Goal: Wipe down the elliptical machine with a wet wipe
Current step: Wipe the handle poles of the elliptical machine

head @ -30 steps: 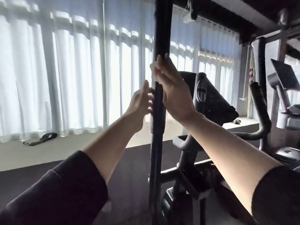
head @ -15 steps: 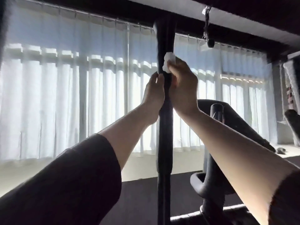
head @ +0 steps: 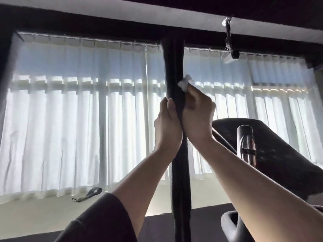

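A strap (head: 87, 194) is seen on the floor (head: 35, 215) below white curtains (head: 70, 119). The upright black handlebar (head: 174, 70) is gripped by the left hand (head: 167, 126), fingers curled round it. Just right, a white wipe (head: 183, 84) is pinched against the bar by the right hand (head: 197, 114). The console (head: 272, 154) is seen farther right.
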